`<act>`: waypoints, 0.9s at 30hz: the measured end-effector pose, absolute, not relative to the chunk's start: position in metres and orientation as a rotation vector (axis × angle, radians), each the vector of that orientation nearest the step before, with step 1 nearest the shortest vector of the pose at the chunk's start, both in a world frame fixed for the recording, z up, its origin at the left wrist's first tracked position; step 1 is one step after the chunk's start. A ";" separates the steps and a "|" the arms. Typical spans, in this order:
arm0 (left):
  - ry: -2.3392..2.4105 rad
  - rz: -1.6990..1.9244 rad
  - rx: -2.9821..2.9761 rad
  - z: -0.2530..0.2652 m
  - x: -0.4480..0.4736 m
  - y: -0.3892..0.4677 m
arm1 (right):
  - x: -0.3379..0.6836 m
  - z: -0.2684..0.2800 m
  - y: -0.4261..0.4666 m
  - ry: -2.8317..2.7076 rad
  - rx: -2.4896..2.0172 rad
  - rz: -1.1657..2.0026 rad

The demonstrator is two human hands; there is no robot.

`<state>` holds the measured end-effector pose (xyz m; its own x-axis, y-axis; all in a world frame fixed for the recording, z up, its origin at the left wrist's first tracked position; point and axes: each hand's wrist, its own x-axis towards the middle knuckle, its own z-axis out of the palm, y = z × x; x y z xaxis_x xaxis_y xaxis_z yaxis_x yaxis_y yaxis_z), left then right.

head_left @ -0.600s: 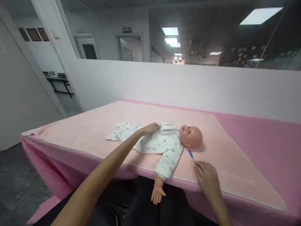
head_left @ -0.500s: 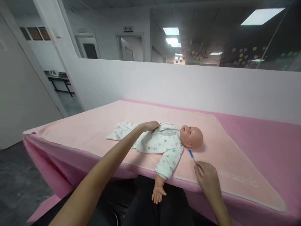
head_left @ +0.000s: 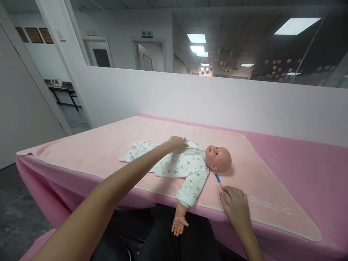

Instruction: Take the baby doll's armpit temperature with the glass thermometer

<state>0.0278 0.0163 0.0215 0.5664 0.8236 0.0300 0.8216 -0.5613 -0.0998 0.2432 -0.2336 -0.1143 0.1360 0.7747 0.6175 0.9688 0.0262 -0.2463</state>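
Observation:
A baby doll [head_left: 218, 159] in a white patterned outfit [head_left: 179, 165] lies on its back, head to the right. Across its chest, my left hand [head_left: 176, 144] rests on the cloth with the fingers stretched out; the fingertips are partly hidden against the fabric. My right hand [head_left: 236, 204] is closed around a slim thermometer [head_left: 220, 185] with a blue end, just below the doll's head. The blue end points toward the doll's neck, and the thermometer's lower part lies between thumb and fingers. One doll arm [head_left: 179, 219] hangs over the front edge.
Under the doll a pale pink towel [head_left: 95, 145] covers a darker pink sheet [head_left: 307, 163] on the table. A white wall with a window [head_left: 244, 54] stands behind. At the left is a doorway with a distant table [head_left: 61, 88].
My left hand has gone from pinching the outfit's front edge to lying with fingers stretched over it. My right hand still holds the thermometer, more of which now shows. The view has shifted slightly.

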 end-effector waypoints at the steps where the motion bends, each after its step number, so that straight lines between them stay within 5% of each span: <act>1: -1.331 0.050 -2.599 0.023 0.027 0.017 | 0.243 -0.114 -0.234 -1.666 -1.804 -0.410; 14: -0.823 -0.272 -2.255 0.054 0.025 0.033 | 0.242 -0.103 -0.256 -1.546 -2.026 -0.717; 27: -0.381 -0.251 -2.151 0.074 0.024 0.029 | 0.199 0.012 -0.156 -1.830 -1.750 -0.707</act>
<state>0.0241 0.0291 0.0736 0.9316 0.1769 0.3174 0.3615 -0.5397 -0.7603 0.1994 -0.1557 0.0121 -0.0418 0.7354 0.6763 0.9991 0.0351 0.0236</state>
